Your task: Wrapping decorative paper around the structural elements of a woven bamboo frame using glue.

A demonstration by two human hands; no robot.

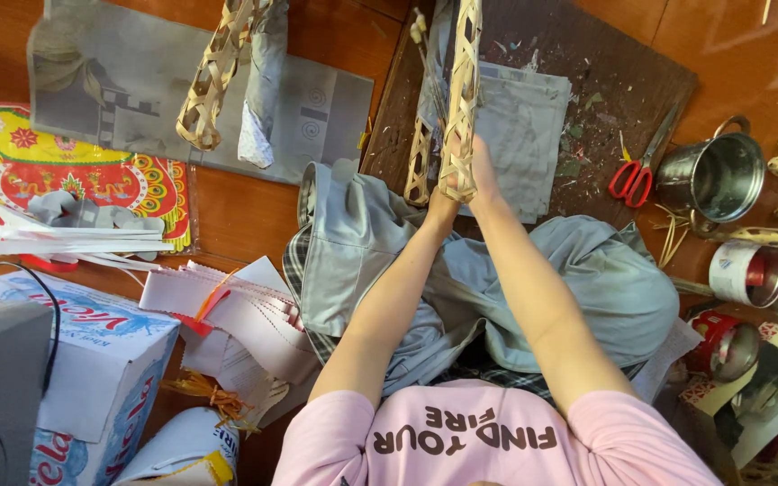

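- Right hand (482,171) and left hand (441,205) meet at 12 o'clock; both grips close on the foot of a woven bamboo lattice tube (463,99).
- Tube stands upright over the dark wooden board (623,72); open diamond weave, pale strips.
- Weave looks finished along the visible length; judged near completion.
- A similar woven piece (213,76) lies at 11 o'clock; red-handled scissors (634,178) lie at 2 o'clock, untouched.

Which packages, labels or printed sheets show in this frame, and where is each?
Cardboard box: lower left, white with blue and red print.
Printed paper sheet: far left on the floor, red, yellow and green ornament.
Grey printed sheet: top left, flat, pale building picture.
Labelled tin can: right, lying on its side, white label, red inside.
No screens visible.
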